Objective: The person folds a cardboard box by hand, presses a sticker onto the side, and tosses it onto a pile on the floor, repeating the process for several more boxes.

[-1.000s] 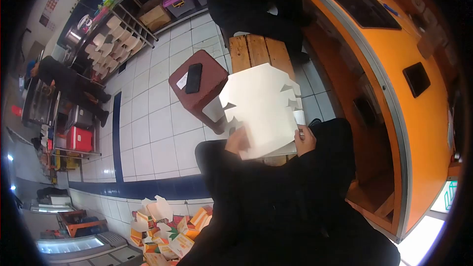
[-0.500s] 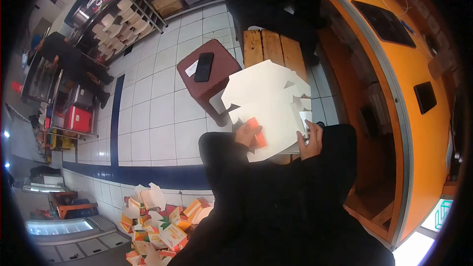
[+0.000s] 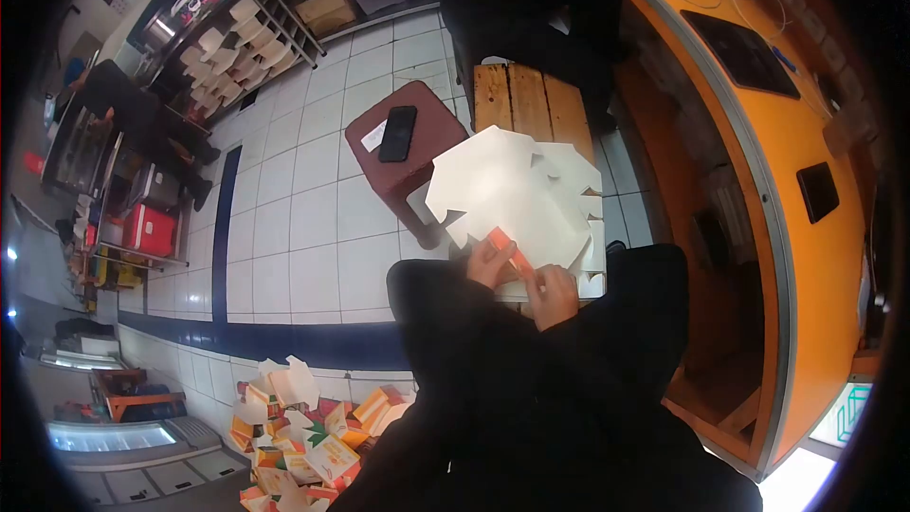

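Flat white cardboard box blanks with notched, cut edges lie overlapping in front of my lap. An orange-red cardboard flap stands up at the near edge of the top blank. My left hand is closed on this flap, thumb and fingers pinching it. My right hand is beside it, fingertips closed together at the flap's right end. Beneath the blanks is a slatted wooden bench; its near part is mostly hidden.
To the left stands a brown stool carrying a black phone. Printed folded boxes are piled on the floor, lower left. An orange counter runs along the right. One person stands far left; another is ahead.
My right hand has moved left from the blanks' right edge to the orange-red flap. My left hand keeps hold of the flap and has shifted slightly right. The top blank has turned a little.
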A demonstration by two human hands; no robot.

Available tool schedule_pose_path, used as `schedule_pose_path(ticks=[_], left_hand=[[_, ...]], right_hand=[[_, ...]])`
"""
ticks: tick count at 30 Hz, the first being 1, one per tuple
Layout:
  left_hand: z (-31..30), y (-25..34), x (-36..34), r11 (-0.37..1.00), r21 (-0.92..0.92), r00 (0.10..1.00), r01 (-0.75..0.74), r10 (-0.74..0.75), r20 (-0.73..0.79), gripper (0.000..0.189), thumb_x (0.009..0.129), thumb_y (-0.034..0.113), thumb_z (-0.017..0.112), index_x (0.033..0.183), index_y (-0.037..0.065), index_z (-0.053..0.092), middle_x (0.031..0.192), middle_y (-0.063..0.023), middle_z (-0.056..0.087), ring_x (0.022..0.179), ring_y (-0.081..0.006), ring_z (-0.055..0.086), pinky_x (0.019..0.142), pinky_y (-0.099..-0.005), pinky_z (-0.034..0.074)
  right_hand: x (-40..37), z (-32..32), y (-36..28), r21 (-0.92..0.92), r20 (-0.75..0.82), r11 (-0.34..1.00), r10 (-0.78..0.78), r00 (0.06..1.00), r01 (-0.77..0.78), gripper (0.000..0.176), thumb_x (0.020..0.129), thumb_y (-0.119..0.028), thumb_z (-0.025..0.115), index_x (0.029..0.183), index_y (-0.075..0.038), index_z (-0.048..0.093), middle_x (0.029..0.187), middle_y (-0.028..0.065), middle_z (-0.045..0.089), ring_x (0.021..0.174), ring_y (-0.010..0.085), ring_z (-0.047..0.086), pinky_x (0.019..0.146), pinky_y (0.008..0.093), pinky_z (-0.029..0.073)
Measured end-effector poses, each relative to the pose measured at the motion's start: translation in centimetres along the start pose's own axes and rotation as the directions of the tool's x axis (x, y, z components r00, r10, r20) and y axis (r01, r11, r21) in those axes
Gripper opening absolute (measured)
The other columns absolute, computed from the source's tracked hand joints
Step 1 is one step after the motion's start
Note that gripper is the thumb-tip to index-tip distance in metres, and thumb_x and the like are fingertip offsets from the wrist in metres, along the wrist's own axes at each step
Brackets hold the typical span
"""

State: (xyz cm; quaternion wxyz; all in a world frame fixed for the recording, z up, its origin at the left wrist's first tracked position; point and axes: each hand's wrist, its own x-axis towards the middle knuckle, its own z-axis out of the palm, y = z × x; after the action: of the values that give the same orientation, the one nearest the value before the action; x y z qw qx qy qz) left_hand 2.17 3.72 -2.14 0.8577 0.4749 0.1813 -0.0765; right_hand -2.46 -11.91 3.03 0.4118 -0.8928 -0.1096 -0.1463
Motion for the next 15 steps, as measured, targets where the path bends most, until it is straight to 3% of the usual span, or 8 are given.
schedule_pose_path(ticks=[2,6,9,11,12,13,14,15], left_hand=[[2.1,1.8,-2.1,0.995,0.045,0.996,0.093,-0.093,0.005,0.058,0.087,0.016,0.073,0.134,-0.002,0.045,0.121,-0.0118,0.06,0.102,-0.0185,0.063,0.078,-0.0298,0.057],[0.2,-0.6,-0.2,0.984,0.126,0.985,0.129,-0.142,0.096,0.058,0.087,0.018,0.073,0.133,-0.001,0.044,0.118,-0.0121,0.061,0.101,-0.0186,0.064,0.072,-0.0301,0.059],[0.3,-2.0,0.1,0.968,0.246,0.987,0.048,-0.084,0.14,0.055,0.089,0.023,0.072,0.131,0.002,0.046,0.113,-0.0122,0.063,0.099,-0.0179,0.064,0.075,-0.0337,0.059],[0.1,-1.8,0.1,0.959,0.276,0.975,0.058,-0.115,0.193,0.051,0.093,0.037,0.065,0.132,0.008,0.048,0.105,-0.0108,0.063,0.089,-0.0221,0.066,0.077,-0.034,0.057],[0.4,-1.2,-0.3,0.959,0.276,0.975,0.059,-0.115,0.189,0.051,0.093,0.037,0.065,0.132,0.008,0.048,0.105,-0.0108,0.063,0.089,-0.0221,0.066,0.077,-0.034,0.057],[0.9,-0.3,-0.7,0.964,0.144,0.963,0.224,-0.241,0.117,0.058,0.092,0.047,0.062,0.132,0.008,0.048,0.108,-0.0126,0.062,0.095,-0.0246,0.064,0.081,-0.037,0.056],[1.3,0.7,-1.0,0.929,-0.001,0.927,0.371,-0.37,0.065,0.065,0.09,0.057,0.06,0.132,0.008,0.048,0.112,-0.0145,0.061,0.1,-0.027,0.063,0.085,-0.04,0.055],[0.7,0.7,-0.6,0.929,0.002,0.927,0.37,-0.369,0.064,0.065,0.09,0.057,0.06,0.132,0.008,0.048,0.112,-0.0145,0.061,0.1,-0.027,0.063,0.085,-0.04,0.055]], right_hand=[[0.4,0.0,0.2,-0.037,0.013,0.999,0.013,1.0,-0.013,0.016,0.082,-0.014,0.069,0.083,-0.006,0.055,0.079,0.0091,0.056,0.08,0.0308,0.055,0.076,0.0417,0.041],[1.1,-0.6,-0.2,-0.166,-0.002,0.986,-0.017,1.0,0.017,0.016,0.082,-0.014,0.07,0.084,-0.006,0.056,0.081,0.0097,0.056,0.085,0.032,0.054,0.074,0.0413,0.041],[1.1,-0.5,-0.3,-0.198,-0.006,0.977,-0.079,0.997,0.076,0.017,0.085,-0.014,0.069,0.081,-0.004,0.055,0.078,0.0107,0.057,0.089,0.0317,0.055,0.072,0.0415,0.043],[1.2,-0.4,-0.6,-0.13,-0.025,0.991,-0.047,0.999,0.043,0.017,0.085,-0.014,0.069,0.083,-0.004,0.055,0.078,0.0115,0.057,0.088,0.0322,0.056,0.072,0.0417,0.045],[1.1,-0.4,-0.7,-0.06,-0.039,0.998,-0.013,0.999,0.011,0.017,0.086,-0.014,0.069,0.085,-0.004,0.055,0.078,0.0122,0.057,0.086,0.0326,0.058,0.072,0.0419,0.047],[1.0,-0.3,-0.5,-0.057,-0.037,0.998,-0.013,0.999,0.011,0.017,0.086,-0.014,0.069,0.085,-0.004,0.055,0.078,0.0122,0.057,0.086,0.0326,0.058,0.072,0.0419,0.047],[0.9,-0.1,0.0,0.01,0.055,0.994,0.109,0.993,-0.11,0.016,0.086,-0.013,0.068,0.086,-0.003,0.055,0.078,0.0128,0.058,0.083,0.0326,0.06,0.07,0.0422,0.048],[0.8,0.0,0.3,0.065,0.152,0.97,0.222,0.963,-0.234,0.016,0.087,-0.013,0.068,0.087,-0.003,0.055,0.077,0.0134,0.059,0.08,0.0325,0.063,0.069,0.0424,0.049]])
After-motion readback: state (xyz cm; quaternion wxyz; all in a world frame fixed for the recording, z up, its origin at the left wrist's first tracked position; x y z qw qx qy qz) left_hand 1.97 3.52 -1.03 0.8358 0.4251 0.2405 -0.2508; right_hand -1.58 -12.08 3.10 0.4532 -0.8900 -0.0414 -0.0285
